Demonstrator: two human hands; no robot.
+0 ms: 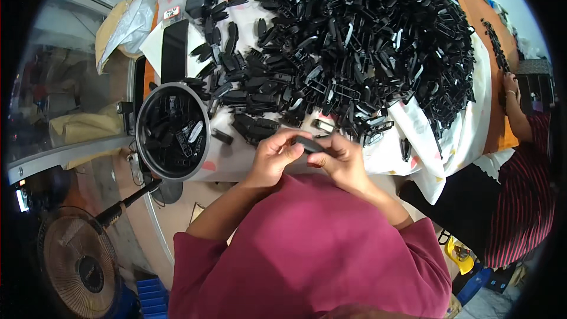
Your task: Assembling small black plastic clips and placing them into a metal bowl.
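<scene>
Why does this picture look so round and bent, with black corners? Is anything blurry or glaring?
In the head view a fisheye lens rounds the frame, blackens the corners and bends the table edge. The light is even, with small glints on the pile of black plastic parts. The left hand and right hand are fairly sharp, though the black part they hold shows little detail.

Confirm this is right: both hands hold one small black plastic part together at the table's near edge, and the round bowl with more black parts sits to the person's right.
Wrong side: in the head view the round bowl sits to the person's left. The left hand and right hand do hold one small black part together.
</scene>
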